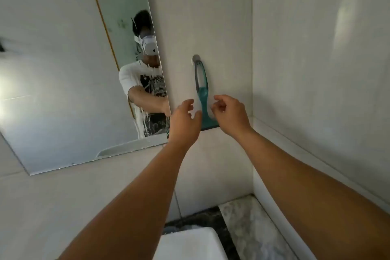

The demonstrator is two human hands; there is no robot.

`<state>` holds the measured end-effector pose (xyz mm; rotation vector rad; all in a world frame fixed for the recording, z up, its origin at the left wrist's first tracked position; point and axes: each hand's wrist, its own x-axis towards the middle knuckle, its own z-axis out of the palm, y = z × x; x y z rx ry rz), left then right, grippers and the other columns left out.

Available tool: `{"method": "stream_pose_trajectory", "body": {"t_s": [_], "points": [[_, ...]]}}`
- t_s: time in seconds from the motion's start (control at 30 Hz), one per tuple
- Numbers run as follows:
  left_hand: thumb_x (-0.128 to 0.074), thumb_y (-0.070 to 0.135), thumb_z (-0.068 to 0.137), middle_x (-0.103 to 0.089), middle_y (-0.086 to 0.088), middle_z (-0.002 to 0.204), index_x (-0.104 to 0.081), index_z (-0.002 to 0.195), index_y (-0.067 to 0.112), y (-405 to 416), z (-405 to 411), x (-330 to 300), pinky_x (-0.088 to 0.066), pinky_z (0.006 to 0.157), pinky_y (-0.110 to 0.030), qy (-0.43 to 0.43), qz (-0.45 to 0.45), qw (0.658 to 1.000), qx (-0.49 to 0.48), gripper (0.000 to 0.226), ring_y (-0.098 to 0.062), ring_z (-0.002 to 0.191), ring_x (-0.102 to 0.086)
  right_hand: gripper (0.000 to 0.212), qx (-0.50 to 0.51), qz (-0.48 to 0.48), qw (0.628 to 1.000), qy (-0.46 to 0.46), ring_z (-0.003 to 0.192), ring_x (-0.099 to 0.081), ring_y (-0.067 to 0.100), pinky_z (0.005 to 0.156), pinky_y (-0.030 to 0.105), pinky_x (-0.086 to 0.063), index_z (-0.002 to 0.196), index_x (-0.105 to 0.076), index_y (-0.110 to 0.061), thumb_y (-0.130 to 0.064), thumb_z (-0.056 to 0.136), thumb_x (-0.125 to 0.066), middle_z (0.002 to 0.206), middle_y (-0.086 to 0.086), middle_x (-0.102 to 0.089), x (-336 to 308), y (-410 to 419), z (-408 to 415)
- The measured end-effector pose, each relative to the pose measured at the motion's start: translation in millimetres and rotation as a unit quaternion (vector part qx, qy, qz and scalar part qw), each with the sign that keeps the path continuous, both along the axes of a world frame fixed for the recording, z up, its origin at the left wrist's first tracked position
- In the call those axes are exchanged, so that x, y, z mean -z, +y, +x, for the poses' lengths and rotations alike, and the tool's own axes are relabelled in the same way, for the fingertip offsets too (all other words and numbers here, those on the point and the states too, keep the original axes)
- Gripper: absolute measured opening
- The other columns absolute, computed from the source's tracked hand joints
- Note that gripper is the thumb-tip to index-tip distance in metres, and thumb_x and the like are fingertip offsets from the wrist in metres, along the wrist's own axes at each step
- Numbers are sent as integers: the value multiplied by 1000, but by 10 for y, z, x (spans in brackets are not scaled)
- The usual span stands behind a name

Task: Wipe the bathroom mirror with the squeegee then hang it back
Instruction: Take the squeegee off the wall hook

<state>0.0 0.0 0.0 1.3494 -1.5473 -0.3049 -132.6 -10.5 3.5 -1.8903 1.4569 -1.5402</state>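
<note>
Both my hands are up at the wall, one on each side of the squeegee (203,99). It hangs by its looped handle from a small hook (195,58) on the pale tiles, blade end down, just right of the mirror (63,65). My left hand (185,120) is open, fingers loosely spread, its fingertips just beside the teal neck; it covers the left part of the blade. My right hand (231,112) is open too, fingers curled a little, close to the neck on the other side. Whether either fingertip actually touches the plastic I cannot tell, since the picture is soft there. The mirror shows white streaks running down near its right edge. Below my arms sits a white basin (190,245) on a dark marbled counter (242,228).
</note>
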Motion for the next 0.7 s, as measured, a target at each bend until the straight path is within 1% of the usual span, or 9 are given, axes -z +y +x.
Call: {"method": "stream_pose_trajectory", "body": {"t_s": [0.07, 0.13, 0.2, 0.27, 0.37, 0.43, 0.53, 0.6, 0.7], "points": [[-58, 27, 93, -59, 0, 127, -45, 139, 24, -57, -40, -33, -57, 83, -37, 11, -1, 1000, -3, 47, -15, 106, -60, 35, -2, -2, 1000, -16, 103, -64, 19, 91, 28, -50, 129, -58, -12, -22, 95, -58, 118, 7, -68, -14, -85, -21], [-58, 22, 93, -60, 0, 123, -44, 139, 26, -104, -66, -33, -57, 80, -35, 28, -11, 1000, 1, 49, -14, 103, -61, 34, -5, -5, 1000, -23, 98, -63, 15, 86, 24, -51, 127, -59, -14, -23, 94, -59, 115, 6, -69, -2, -160, -22], [-57, 19, 93, -61, 1, 119, -43, 139, 27, -165, -88, -40, -58, 79, -33, 37, -31, 999, 0, 49, -13, 98, -63, 32, -14, -8, 999, -39, 96, -63, 13, 82, 21, -48, 125, -59, -16, -23, 94, -60, 114, 4, -69, 4, -248, -13], [-56, 17, 92, -64, 3, 114, -47, 136, 30, -220, -107, -56, -58, 78, -30, 33, -56, 998, -5, 46, -11, 93, -64, 31, -21, -11, 998, -54, 96, -64, 13, 81, 21, -48, 123, -60, -18, -24, 93, -61, 113, 3, -70, -5, -310, -9], [-54, 11, 93, -67, 5, 106, -52, 131, 30, -289, -132, -53, -56, 71, -20, 43, -69, 997, -4, 42, -7, 87, -65, 27, -30, -18, 997, -71, 97, -66, 14, 84, 24, -52, 119, -63, -18, -22, 93, -61, 111, 2, -71, 0, -378, 23], [-55, 8, 93, -67, 7, 101, -55, 129, 31, -304, -128, -57, -53, 66, -15, 59, -69, 996, -9, 43, -3, 82, -65, 23, -39, -23, 996, -80, 95, -67, 15, 88, 31, -56, 116, -65, -19, -19, 93, -60, 108, 1, -72, 11, -391, 44], [-56, 6, 92, -68, 10, 92, -57, 127, 32, -322, -116, -64, -49, 57, -9, 78, -71, 994, -6, 44, 5, 73, -64, 22, -51, -23, 994, -93, 90, -69, 13, 85, 34, -58, 114, -67, -19, -19, 93, -60, 102, -1, -73, 31, -410, 40], [-57, 6, 92, -67, 11, 89, -57, 129, 30, -309, -114, -85, -47, 55, -7, 83, -74, 994, -4, 44, 9, 72, -63, 22, -56, -25, 993, -103, 83, -70, 11, 82, 33, -59, 113, -67, -21, -19, 92, -61, 96, -2, -74, 31, -401, 30], [-57, 7, 93, -69, 8, 90, -56, 133, 29, -244, -119, -105, -46, 56, -6, 86, -79, 993, 4, 45, 9, 72, -63, 22, -56, -40, 992, -106, 79, -71, 12, 80, 34, -60, 113, -67, -21, -18, 92, -62, 92, -1, -75, 17, -342, 28]]}}
